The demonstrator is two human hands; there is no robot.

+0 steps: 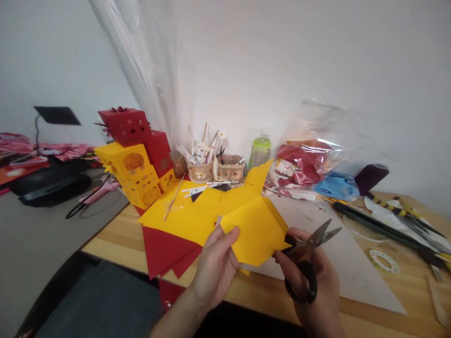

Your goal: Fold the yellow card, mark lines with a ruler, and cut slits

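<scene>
My left hand (216,260) grips the left edge of a folded piece of yellow cardstock (255,230), thumb on top. In my right hand (313,281) is a pair of black-handled scissors (307,272), with fingers through the loops and the blades apart, pointing up and to the right. Fingertips of the right hand also touch the cardstock's right corner. Beneath lie yellow sheets (186,211) and red sheets (169,251), next to a pale cutting board (359,281).
Red boxes (123,126) and a yellow box (132,173) are stacked at left. Behind stand baskets of markers (200,171), a bottle (260,145) and a plastic bag of red scraps (303,164). A tape roll (384,261) and several tools lie at right.
</scene>
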